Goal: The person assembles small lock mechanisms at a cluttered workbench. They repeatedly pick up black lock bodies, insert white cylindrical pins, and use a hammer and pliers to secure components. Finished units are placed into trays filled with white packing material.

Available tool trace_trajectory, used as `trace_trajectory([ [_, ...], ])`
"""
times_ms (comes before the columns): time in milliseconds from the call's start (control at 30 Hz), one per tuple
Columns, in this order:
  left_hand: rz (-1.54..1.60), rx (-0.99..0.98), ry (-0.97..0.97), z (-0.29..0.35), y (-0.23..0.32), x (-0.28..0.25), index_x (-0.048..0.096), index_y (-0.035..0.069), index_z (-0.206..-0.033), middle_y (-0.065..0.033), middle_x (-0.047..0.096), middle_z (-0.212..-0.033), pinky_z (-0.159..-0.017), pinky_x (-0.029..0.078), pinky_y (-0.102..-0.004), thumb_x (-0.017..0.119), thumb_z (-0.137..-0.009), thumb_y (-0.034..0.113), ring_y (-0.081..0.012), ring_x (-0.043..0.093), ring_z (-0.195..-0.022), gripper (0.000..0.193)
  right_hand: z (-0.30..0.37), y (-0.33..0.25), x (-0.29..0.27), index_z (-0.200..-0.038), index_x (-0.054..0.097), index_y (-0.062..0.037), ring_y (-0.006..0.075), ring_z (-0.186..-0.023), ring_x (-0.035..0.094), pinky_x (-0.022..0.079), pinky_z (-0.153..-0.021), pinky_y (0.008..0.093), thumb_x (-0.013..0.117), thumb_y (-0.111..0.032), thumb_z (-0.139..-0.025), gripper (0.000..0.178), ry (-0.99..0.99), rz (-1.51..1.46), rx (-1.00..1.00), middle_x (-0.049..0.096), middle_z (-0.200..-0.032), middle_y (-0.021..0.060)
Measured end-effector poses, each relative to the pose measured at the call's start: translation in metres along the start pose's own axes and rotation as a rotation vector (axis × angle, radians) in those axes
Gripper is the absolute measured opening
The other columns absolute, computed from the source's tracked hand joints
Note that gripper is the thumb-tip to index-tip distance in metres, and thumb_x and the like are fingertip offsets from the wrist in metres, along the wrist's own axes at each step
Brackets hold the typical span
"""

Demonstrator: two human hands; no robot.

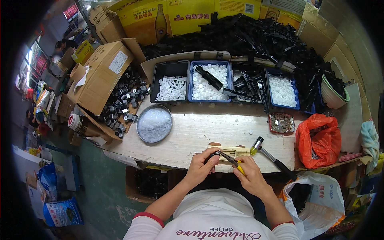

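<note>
"What kind of place are you working in?"
"I'm working in a workshop. Trays point(210, 100) are holding lots of small parts point(171, 89), and a big heap of black parts point(274, 38) is lying behind them."
"Are you using tools?"
"Yes, I'm holding pliers point(241, 169) in my right hand point(253, 175), and a hammer point(274, 158) is lying on my table point(200, 128). A brown box point(94, 82) is sitting on the left, too."

White shirt point(216, 205), 2 red cuffs point(151, 216).
</note>
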State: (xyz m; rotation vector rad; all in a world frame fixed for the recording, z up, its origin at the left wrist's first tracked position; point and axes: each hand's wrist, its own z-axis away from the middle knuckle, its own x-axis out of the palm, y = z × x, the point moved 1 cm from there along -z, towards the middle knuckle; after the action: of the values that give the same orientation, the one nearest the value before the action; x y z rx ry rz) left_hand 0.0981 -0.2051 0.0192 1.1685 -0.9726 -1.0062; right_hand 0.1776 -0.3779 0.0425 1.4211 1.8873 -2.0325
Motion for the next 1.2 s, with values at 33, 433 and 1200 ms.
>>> trace_trajectory([
  [33,0.013,-0.002,0.008,0.001,-0.001,-0.001,0.052,0.004,-0.112,-0.0007,0.053,-0.071,-0.047,0.041,-0.0171,0.049,-0.09,0.015,-0.0043,0.049,-0.055,0.025,0.001,0.001,0.0,-0.079,0.053,0.0051,0.0331,-0.088,0.048,0.039,-0.077,0.0382,0.056,-0.007,-0.079,0.013,0.008,0.011,-0.001,0.051,-0.095,0.0181],
  [433,-0.135,0.089,0.074,0.003,0.002,0.0,0.054,0.003,-0.108,0.0009,0.052,-0.065,-0.044,0.038,-0.0168,0.051,-0.088,0.016,-0.0038,0.047,-0.051,0.023,-0.001,-0.002,0.004,-0.079,0.053,0.0052,0.0338,-0.086,0.05,0.041,-0.074,0.0386,0.055,-0.009,-0.081,0.015,-0.052,0.042,0.024,0.052,-0.093,0.0183],
  [1200,-1.245,-0.164,0.12,0.11,-0.05,-0.125,0.06,0.004,-0.101,-0.0109,0.062,-0.076,-0.06,0.048,-0.0292,0.064,-0.077,0.022,-0.0225,0.059,-0.063,0.03,-0.015,-0.007,0.011,-0.08,0.053,0.0041,0.0316,-0.084,0.051,0.042,-0.075,0.0373,0.061,-0.015,-0.078,0.02,-0.022,0.097,-0.047,0.052,-0.095,0.0174],
])
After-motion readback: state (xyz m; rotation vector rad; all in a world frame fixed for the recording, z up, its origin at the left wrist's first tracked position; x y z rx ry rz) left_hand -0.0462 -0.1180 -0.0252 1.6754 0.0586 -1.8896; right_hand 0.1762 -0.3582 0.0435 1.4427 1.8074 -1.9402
